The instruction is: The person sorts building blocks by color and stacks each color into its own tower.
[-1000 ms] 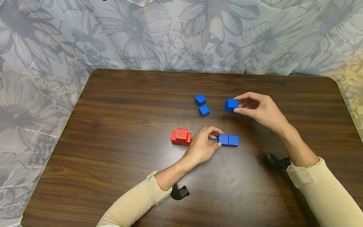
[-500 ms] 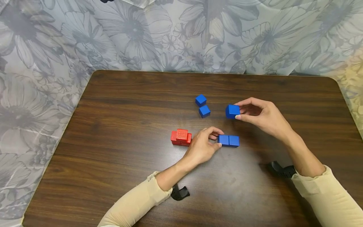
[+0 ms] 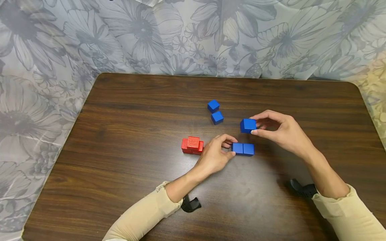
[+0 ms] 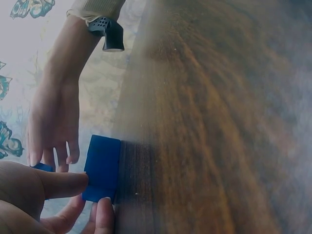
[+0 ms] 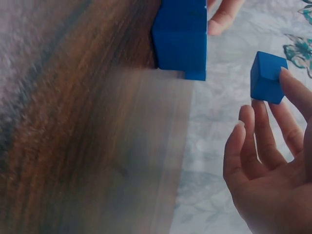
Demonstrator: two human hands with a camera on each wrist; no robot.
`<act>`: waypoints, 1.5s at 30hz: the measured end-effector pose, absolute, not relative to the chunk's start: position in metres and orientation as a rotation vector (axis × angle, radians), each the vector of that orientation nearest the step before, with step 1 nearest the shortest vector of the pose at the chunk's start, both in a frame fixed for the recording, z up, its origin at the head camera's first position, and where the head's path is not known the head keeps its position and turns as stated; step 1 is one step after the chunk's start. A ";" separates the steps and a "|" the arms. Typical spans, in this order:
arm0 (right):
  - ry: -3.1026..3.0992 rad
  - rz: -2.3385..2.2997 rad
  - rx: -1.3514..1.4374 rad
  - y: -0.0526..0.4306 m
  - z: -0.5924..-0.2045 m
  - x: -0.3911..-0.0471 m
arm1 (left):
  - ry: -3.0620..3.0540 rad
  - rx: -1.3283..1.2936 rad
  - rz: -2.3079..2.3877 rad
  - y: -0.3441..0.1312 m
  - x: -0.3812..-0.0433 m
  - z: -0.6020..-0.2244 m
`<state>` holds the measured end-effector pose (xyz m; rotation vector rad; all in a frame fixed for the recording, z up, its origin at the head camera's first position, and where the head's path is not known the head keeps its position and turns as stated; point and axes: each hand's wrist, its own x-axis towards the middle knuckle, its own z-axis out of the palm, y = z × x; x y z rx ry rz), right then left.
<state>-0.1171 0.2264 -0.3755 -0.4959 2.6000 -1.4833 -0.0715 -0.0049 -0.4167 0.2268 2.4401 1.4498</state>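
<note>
In the head view, my right hand (image 3: 283, 132) pinches a blue cube (image 3: 248, 125) between thumb and fingers. The right wrist view shows that same cube (image 5: 268, 78) held off the table. Below it, two blue cubes (image 3: 243, 149) sit side by side in a row on the table. My left hand (image 3: 213, 154) grips the left end of this row, thumb on the near side and fingers on the far side. From the left wrist, the row (image 4: 103, 163) appears between thumb and fingertips.
Two loose blue cubes (image 3: 215, 112) lie farther back on the brown wooden table (image 3: 126, 113). A small stack of red blocks (image 3: 193, 144) stands just left of my left hand. A floral curtain (image 3: 181, 36) hangs behind the table's far edge.
My right hand has come nearer to the front with its blue cube, closer to the two-cube row. The left hand and the other blocks stay where they were.
</note>
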 end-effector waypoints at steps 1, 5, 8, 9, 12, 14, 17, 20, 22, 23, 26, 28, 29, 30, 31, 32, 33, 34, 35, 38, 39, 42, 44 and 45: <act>2.597 -1.487 -0.503 0.226 -0.375 -0.116 | 2.438 0.227 1.451 -0.005 -0.071 -0.417; 2.589 -1.499 -0.525 0.226 -0.375 -0.113 | 2.431 0.222 1.451 -0.005 -0.072 -0.416; 2.585 -1.505 -0.551 0.224 -0.376 -0.111 | 2.424 0.214 1.452 -0.005 -0.072 -0.416; 2.584 -1.509 -0.562 0.224 -0.376 -0.111 | 2.424 0.213 1.452 -0.005 -0.072 -0.416; 2.580 -1.520 -0.596 0.223 -0.378 -0.108 | 2.425 0.212 1.454 -0.005 -0.072 -0.415; 2.577 -1.526 -0.612 0.223 -0.380 -0.107 | 2.427 0.216 1.453 -0.005 -0.072 -0.415; 2.574 -1.531 -0.623 0.224 -0.383 -0.104 | 2.430 0.221 1.455 -0.005 -0.072 -0.416; 2.569 -1.534 -0.628 0.225 -0.386 -0.103 | 2.431 0.227 1.462 -0.005 -0.072 -0.416; 2.569 -1.527 -0.633 0.225 -0.388 -0.102 | 2.433 0.231 1.463 -0.005 -0.072 -0.416; 2.570 -1.523 -0.636 0.225 -0.388 -0.101 | 2.435 0.233 1.463 -0.005 -0.072 -0.416; 2.577 -1.510 -0.643 0.226 -0.390 -0.099 | 2.441 0.239 1.455 -0.005 -0.072 -0.416; 2.578 -1.506 -0.646 0.226 -0.390 -0.098 | 2.445 0.242 1.450 -0.005 -0.072 -0.416; 2.579 -1.504 -0.648 0.226 -0.390 -0.098 | 2.445 0.243 1.450 -0.005 -0.072 -0.416; 2.578 -1.501 -0.650 0.226 -0.390 -0.098 | 2.445 0.243 1.451 -0.005 -0.072 -0.417; 2.578 -1.499 -0.653 0.226 -0.390 -0.097 | 2.445 0.242 1.450 -0.005 -0.072 -0.417; 2.575 -1.499 -0.656 0.226 -0.390 -0.097 | 2.446 0.240 1.449 -0.005 -0.072 -0.417; 2.571 -1.499 -0.663 0.226 -0.390 -0.096 | 2.445 0.238 1.450 -0.005 -0.072 -0.417; 2.570 -1.497 -0.668 0.225 -0.390 -0.096 | 2.445 0.236 1.451 -0.005 -0.073 -0.417; 2.568 -1.496 -0.675 0.225 -0.390 -0.096 | 2.445 0.232 1.452 -0.005 -0.073 -0.417; 2.561 -1.498 -0.685 0.224 -0.390 -0.095 | 2.445 0.225 1.454 -0.006 -0.073 -0.416; 2.563 -1.495 -0.686 0.224 -0.390 -0.095 | 2.443 0.225 1.455 -0.006 -0.073 -0.416; 2.565 -1.481 -0.678 0.223 -0.391 -0.094 | 2.442 0.227 1.455 -0.006 -0.073 -0.416; 2.573 -1.458 -0.666 0.222 -0.392 -0.092 | 2.445 0.232 1.451 -0.006 -0.073 -0.415; 2.577 -1.442 -0.658 0.222 -0.393 -0.092 | 2.448 0.233 1.448 -0.006 -0.073 -0.415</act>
